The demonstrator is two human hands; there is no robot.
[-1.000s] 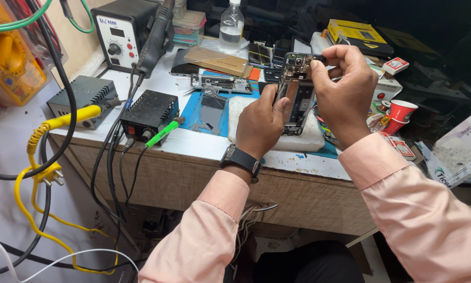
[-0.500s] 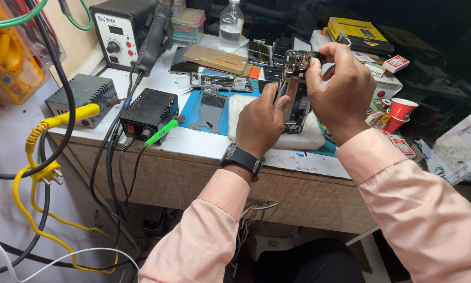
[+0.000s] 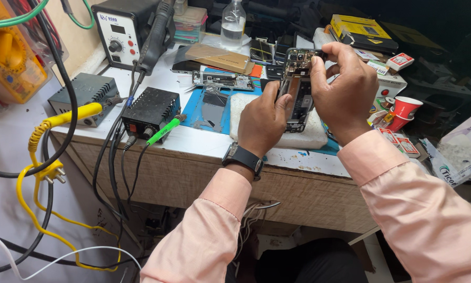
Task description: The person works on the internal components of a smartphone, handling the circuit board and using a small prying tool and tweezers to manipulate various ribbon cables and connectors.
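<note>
Both hands are closed on the opened phone (image 3: 298,91): left hand (image 3: 263,123) grips its side, right hand (image 3: 344,94) pinches its top, above the desk (image 3: 193,141)

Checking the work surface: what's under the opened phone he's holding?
Below the opened phone, held by left hand and right hand, lies a white foam pad on a blue mat. The hands cover the pad's middle.

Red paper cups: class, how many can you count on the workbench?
2. One red paper cup stands upright at the bench's right end; a second cup lies tipped just in front of it. Others may be hidden behind the clutter and the hands.
</note>
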